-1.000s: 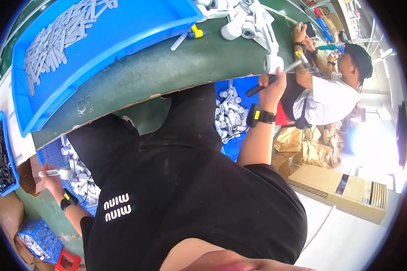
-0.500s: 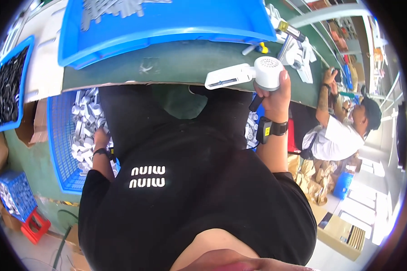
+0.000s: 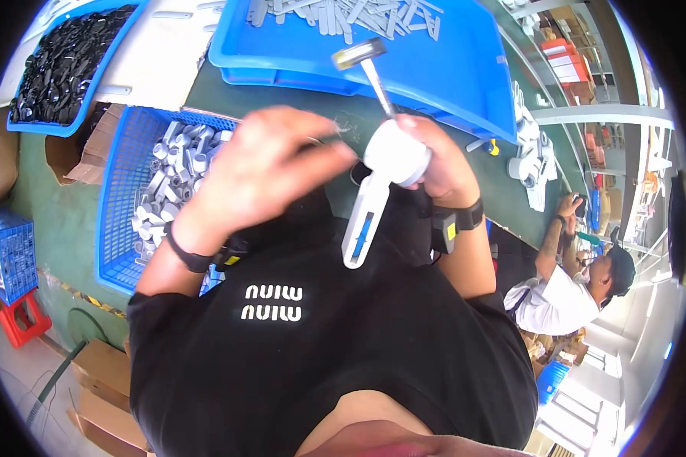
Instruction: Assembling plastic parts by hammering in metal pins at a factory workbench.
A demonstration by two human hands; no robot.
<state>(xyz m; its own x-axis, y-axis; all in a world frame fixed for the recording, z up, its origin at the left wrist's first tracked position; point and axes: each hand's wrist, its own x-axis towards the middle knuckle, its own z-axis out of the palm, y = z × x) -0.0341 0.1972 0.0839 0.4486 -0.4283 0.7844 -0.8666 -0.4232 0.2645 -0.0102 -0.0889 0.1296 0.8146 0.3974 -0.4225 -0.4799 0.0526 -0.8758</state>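
My right hand (image 3: 446, 164) is closed around a hammer and a white plastic part together. The hammer head (image 3: 360, 53), yellowish at one end, points up and away from me. The white part (image 3: 396, 152) has a round drum-like head and a flat handle slanting down toward my chest, with blue showing in its long slot. My left hand (image 3: 270, 167) is raised beside the round head, its fingertips close to it. Motion smears those fingers, so whether they hold anything or touch the part cannot be made out.
At my left, a blue mesh crate (image 3: 118, 190) holds many white-grey parts. Past it lies a blue tray (image 3: 110, 57) of black pieces. A large blue tray (image 3: 457, 68) with grey strips stands ahead. White parts (image 3: 537, 164) lie at right, near another person (image 3: 568, 289).
My left hand has come up from the crate to the white part. The right hand turned the part, so its handle now points down toward me. My view has shifted.
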